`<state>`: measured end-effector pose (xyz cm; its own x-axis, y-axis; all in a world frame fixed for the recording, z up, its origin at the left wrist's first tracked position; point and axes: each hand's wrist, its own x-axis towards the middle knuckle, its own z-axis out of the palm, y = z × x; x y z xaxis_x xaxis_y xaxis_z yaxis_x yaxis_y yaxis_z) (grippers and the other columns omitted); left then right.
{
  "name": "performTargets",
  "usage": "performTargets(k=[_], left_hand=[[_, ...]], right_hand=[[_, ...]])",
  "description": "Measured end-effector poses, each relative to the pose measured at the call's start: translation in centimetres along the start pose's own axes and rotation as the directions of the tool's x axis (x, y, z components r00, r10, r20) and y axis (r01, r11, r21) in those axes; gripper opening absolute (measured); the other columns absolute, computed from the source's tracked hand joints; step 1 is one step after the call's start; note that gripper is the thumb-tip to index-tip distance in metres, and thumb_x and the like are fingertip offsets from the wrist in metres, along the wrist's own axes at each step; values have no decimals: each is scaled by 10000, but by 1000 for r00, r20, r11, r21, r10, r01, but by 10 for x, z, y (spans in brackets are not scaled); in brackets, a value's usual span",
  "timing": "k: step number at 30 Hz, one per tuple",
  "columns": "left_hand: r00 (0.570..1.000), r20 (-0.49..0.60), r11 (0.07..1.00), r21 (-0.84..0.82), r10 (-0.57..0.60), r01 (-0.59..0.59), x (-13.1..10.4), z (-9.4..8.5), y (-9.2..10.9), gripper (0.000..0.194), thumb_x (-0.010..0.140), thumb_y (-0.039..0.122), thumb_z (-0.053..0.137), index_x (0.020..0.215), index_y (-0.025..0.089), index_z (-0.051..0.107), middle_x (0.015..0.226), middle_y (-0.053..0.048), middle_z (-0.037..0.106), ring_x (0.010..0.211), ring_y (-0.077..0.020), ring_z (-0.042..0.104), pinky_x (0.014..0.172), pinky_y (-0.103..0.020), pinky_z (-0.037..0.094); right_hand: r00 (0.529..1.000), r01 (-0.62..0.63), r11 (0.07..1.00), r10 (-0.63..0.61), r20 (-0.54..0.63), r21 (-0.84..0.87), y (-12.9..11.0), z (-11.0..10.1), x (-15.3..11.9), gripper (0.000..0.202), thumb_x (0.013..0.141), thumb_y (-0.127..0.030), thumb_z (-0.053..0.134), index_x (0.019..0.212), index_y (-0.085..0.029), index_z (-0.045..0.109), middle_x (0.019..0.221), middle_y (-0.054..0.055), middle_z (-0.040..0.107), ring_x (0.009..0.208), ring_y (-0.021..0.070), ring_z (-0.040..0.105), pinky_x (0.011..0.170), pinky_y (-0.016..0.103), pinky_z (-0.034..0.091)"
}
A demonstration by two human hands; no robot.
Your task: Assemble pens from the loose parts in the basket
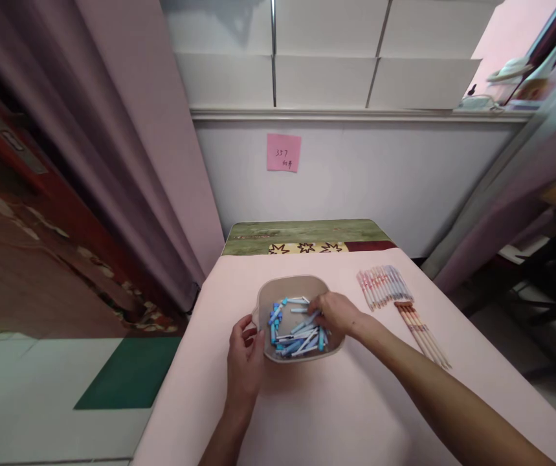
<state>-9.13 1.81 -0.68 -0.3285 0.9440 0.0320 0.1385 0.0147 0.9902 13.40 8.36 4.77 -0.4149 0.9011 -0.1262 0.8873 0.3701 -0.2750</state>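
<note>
A rounded-square, smooth-walled bin of slim blue pens sits mid-desk, the left hand touching its left rim with a half-curled grip, whether clamped I cannot tell. The right hand dips inside, fingertips bunched among the pens, their hold unclear. Smooth pink cloth stretches toward the near side; slender pale pens and brown pens lie near the right edge.
</note>
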Motion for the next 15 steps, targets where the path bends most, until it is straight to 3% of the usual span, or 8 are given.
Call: performTargets(k=[5,10,15], left_hand=[[998,30,997,-51,-56,58,5,-5,-3,532,735,450,671,1181,187,550,893,-73,668,859,-237,645,771,-367,503],[996,60,996,-43,-70,72,3,-4,-2,522,745,429,668,1190,196,523,918,-71,672,828,-227,653,738,-348,510],[997,58,996,-68,-52,56,3,-3,0,512,741,411,672,1178,190,522,973,-86,670,832,-224,658,733,-343,519]], right_hand=[[993,-73,996,77,-91,48,13,-16,6,267,824,-226,567,1033,-253,731,934,47,749,896,198,673,785,244,456],[990,-64,994,75,-123,89,5,-8,16,243,839,-231,553,997,-224,737,937,47,748,895,199,674,786,244,459],[985,-36,996,50,-166,84,-2,-1,21,371,901,-223,480,1252,-184,595,1200,67,659,1049,156,615,890,215,426]])
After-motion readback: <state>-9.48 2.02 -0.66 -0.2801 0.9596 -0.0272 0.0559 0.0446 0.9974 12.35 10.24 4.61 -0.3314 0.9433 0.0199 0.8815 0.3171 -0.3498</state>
